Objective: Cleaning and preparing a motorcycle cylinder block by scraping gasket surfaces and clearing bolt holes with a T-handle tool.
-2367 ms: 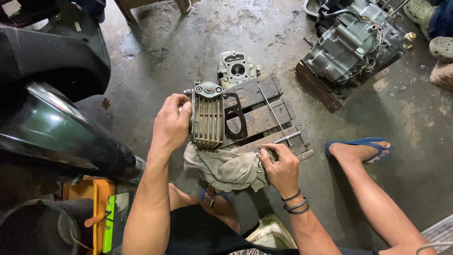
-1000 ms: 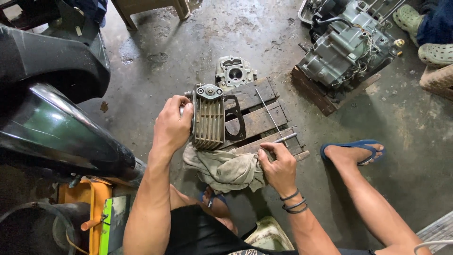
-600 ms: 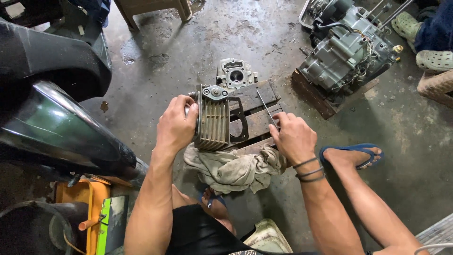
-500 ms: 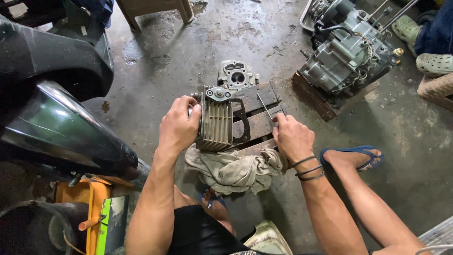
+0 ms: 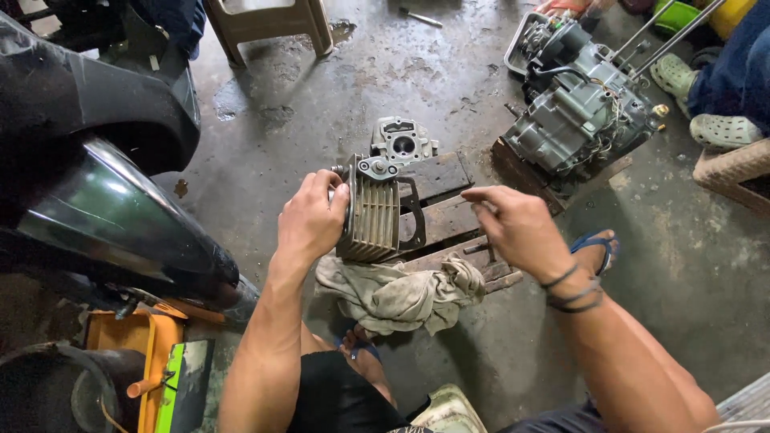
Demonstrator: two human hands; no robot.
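Risen off the wooden pallet (image 5: 449, 172), right hand (image 5: 517, 228) hovers, fingers loose and empty; left hand (image 5: 313, 216) grips the finned cylinder (image 5: 373, 216).

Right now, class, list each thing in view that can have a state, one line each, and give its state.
Finned engine cylinder: upright on the wooden pallet, gripped by the left hand.
Right hand: empty, fingers loosely open.
Rag: crumpled, partly on the pallet.
Cylinder head: lying loose on the floor.
Engine block: tilted, partly dismantled.
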